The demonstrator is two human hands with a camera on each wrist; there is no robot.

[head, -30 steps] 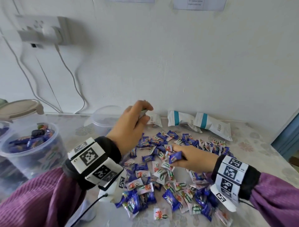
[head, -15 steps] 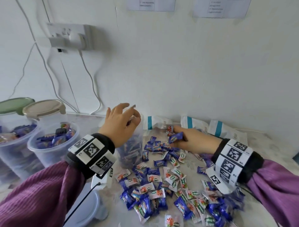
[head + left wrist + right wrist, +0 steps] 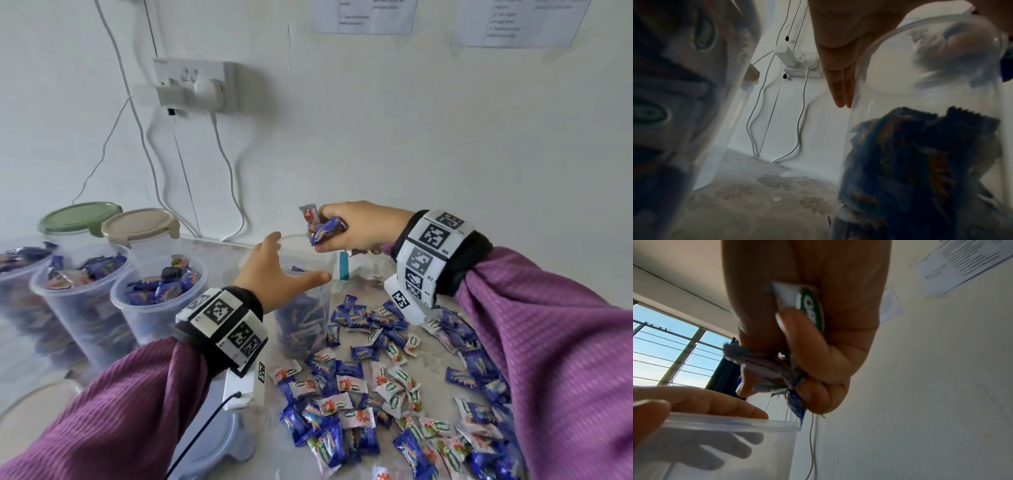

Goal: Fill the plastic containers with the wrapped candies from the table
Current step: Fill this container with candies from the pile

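Note:
A clear plastic container (image 3: 301, 318), partly filled with blue-wrapped candies, stands in the middle of the table. My left hand (image 3: 294, 260) holds it near the rim, thumb on the near side and fingers round the far side; the right wrist view shows those fingers (image 3: 715, 449) through the wall. My right hand (image 3: 337, 240) hovers just above the rim's right side and grips a small bunch of candies (image 3: 325, 230), blue and white wrappers (image 3: 809, 305) bunched in its curled fingers. A loose pile of wrapped candies (image 3: 376, 394) covers the table to the right and front.
Two open containers (image 3: 157, 294) (image 3: 78, 294) heaped with candies stand at the left, with a green-lidded (image 3: 78, 217) and a beige-lidded one (image 3: 140, 224) behind. A loose lid (image 3: 219, 445) lies under my left wrist. White teal-striped packets (image 3: 359, 270) lie by the wall.
My right hand lifted off the pile with candies and rose to the container's mouth. My left hand came down from above the mouth and took hold of the container.

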